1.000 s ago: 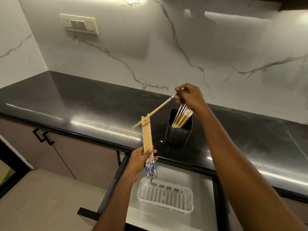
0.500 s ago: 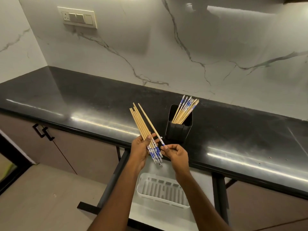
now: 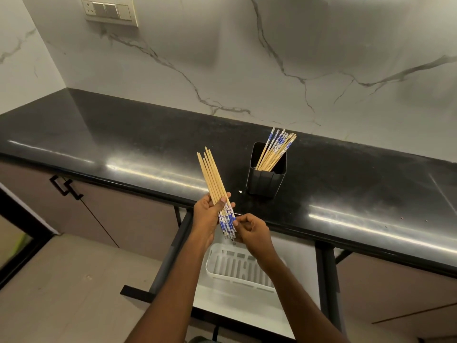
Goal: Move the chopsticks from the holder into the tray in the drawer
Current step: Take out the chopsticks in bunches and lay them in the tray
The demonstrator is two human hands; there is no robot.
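My left hand (image 3: 207, 214) grips a bundle of several wooden chopsticks (image 3: 212, 178) with blue-patterned ends, tips pointing up and left. My right hand (image 3: 252, 230) sits just right of the bundle's patterned ends, fingertips touching them, fingers curled. A black holder (image 3: 267, 180) stands on the black counter, with several more chopsticks (image 3: 275, 151) leaning to the right in it. Below my hands, the white slotted tray (image 3: 237, 268) lies in the open drawer (image 3: 247, 308), partly hidden by my right forearm.
The black counter (image 3: 123, 134) runs along a white marble wall with a switch plate (image 3: 110, 9) at top left. Cabinet doors with black handles (image 3: 65, 188) sit to the left. A small white speck (image 3: 240, 191) lies by the holder.
My right hand carried one chopstick from the holder down to my left hand; the chopstick now lies with the bundle. The bundle has tilted left.
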